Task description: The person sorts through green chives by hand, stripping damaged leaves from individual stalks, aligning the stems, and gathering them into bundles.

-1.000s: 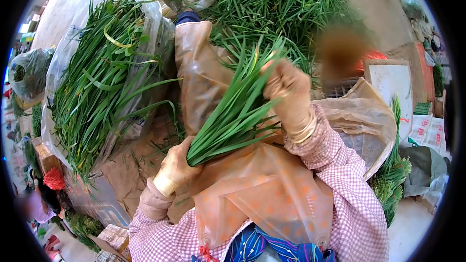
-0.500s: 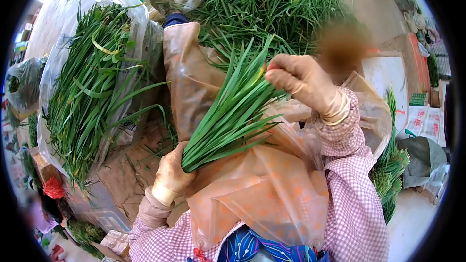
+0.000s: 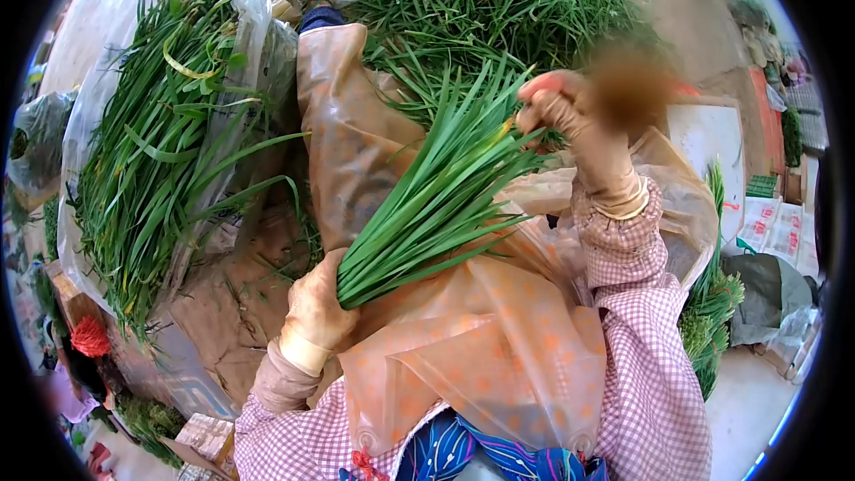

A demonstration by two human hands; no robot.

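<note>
My left hand (image 3: 317, 303), in a tan glove, is wrapped round the lower end of a bunch of garlic chives (image 3: 427, 205). The long flat green leaves fan out up and to the right over my lap. At their upper right tips is my right hand (image 3: 570, 120), also gloved, with a reddish thumb or fingertip showing. Its fingers are pinched together by a yellowed leaf; the exact piece between them is hard to make out. A translucent orange-dotted apron (image 3: 481, 347) covers my lap and leg beneath the bunch.
A clear plastic bag (image 3: 76, 187) full of chives stands at the left. Beyond my leg lies a large loose heap of chives (image 3: 499, 0). Green bundles (image 3: 708, 338) lie at my right, near a white board (image 3: 708, 147). A brown blur covers part of the upper right.
My right hand has moved slightly up and right and turned, fingers curled more tightly at the leaf tips. My left hand keeps its hold on the bunch. The view has shifted a little.
</note>
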